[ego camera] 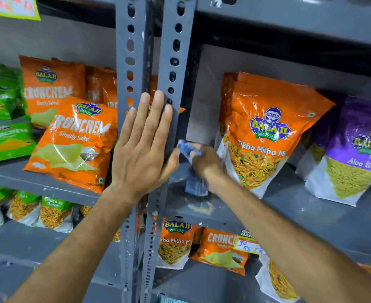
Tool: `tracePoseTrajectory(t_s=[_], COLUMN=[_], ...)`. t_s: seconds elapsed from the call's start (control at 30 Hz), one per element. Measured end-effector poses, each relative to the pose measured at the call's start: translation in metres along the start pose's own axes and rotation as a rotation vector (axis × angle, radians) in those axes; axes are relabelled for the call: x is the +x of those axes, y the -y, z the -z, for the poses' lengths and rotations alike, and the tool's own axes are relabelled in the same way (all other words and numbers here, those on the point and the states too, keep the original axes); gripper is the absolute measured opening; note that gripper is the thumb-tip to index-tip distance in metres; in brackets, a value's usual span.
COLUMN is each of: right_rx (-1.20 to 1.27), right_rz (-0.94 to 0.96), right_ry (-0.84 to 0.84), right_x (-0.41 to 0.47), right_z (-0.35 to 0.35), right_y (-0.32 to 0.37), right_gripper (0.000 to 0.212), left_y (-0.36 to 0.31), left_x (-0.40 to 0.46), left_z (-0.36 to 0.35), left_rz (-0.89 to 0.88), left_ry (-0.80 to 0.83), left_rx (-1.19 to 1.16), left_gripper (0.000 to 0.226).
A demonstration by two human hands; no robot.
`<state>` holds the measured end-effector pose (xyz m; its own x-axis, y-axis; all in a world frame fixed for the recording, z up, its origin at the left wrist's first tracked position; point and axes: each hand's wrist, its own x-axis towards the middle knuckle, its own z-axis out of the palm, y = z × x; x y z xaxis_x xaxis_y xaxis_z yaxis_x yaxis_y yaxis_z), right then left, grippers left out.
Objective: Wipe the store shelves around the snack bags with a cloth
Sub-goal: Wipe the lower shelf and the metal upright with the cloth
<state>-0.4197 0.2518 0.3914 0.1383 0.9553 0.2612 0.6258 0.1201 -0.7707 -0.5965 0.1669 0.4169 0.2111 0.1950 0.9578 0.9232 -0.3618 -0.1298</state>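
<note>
Left hand (142, 147) flat, fingers spread, against slotted grey metal upright (173, 62); right hand (204, 159) closed around crumpled blue cloth (194, 180), beside glossy orange bag (265, 132).

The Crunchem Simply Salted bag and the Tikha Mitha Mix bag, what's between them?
In the head view: two slotted uprights, left hand flat on them, right hand holding the cloth.

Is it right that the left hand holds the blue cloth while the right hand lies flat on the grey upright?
No, the hands are swapped. The head view shows the right hand holding the blue cloth while the left hand lies flat on the grey upright.
</note>
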Motion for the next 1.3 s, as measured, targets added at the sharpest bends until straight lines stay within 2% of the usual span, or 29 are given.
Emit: tracePoseTrajectory(t_s=[0.07, 0.13, 0.23, 0.3, 0.4, 0.53, 0.63, 0.73, 0.8, 0.87, 0.93, 1.0, 1.07, 1.2, 1.3], right_rx=[0.042, -0.02, -0.198, -0.356, -0.537, -0.433, -0.408, -0.387, -0.412, -0.397, -0.369, -0.336, -0.334, -0.395, -0.452], right_rz=[-0.021, -0.045, -0.14, -0.121, 0.027, 0.088, 0.272, 0.504, 0.587, 0.685, 0.742, 0.713, 0.655, 0.565, 0.474], right_ry=[-0.109, -0.128, 0.025, 0.152, 0.192, 0.277, 0.388, 0.467, 0.502, 0.578, 0.638, 0.681, 0.636, 0.33, 0.305], right_x=[0.034, 0.072, 0.12, 0.133, 0.114, 0.061, 0.007, -0.034, -0.051, -0.066, -0.074, -0.078, -0.082, -0.103, -0.134], right_z=[0.003, -0.003, -0.025, -0.042, -0.05, -0.041, -0.026, -0.005, 0.01, 0.029, 0.054, 0.082, 0.097, 0.066, 0.032], right_y=[0.01, 0.01, -0.015, -0.033, -0.025, -0.003, 0.006, 0.003, -0.009, -0.025, -0.04, -0.048, -0.045, -0.001, 0.025], right_gripper=[0.031, 0.028, 0.034, 0.035, 0.039, 0.034, 0.027, 0.04, 0.049, 0.05, 0.047, 0.046, 0.045, 0.048, 0.034], left_y=[0.001, 0.003, 0.003, 0.004, 0.004, 0.001, 0.0, 0.001, 0.001, 0.001, 0.0, -0.001, -0.002, -0.003, -0.004], left_x=[-0.001, -0.002, -0.005, -0.005, -0.004, -0.003, -0.003, -0.003, -0.003, -0.003, -0.002, -0.002, -0.003, -0.002, -0.003], left_z=[-0.002, -0.004, -0.008, -0.01, -0.009, -0.007, -0.005, -0.004, -0.004, -0.004, -0.004, -0.002, -0.002, -0.001, 0.0], left_rz=[-0.013, -0.024, -0.033, -0.037, -0.03, -0.012, -0.001, -0.006, -0.01, -0.01, -0.008, -0.003, 0.001, 0.006, 0.021], left_ry=[-0.004, -0.019, -0.033, -0.032, -0.034, -0.031, -0.023, -0.01, -0.008, -0.007, -0.005, 0.0, 0.008, 0.001, 0.012], left_rx=[-0.002, 0.0, 0.012, 0.015, 0.013, 0.014, 0.033, 0.042, 0.041, 0.039, 0.04, 0.043, 0.045, 0.05, 0.033], left_gripper=[0.077, 0.077, 0.077, 0.077, 0.076, 0.075, 0.076, 0.077, 0.078, 0.078, 0.078, 0.078, 0.077, 0.078, 0.075])
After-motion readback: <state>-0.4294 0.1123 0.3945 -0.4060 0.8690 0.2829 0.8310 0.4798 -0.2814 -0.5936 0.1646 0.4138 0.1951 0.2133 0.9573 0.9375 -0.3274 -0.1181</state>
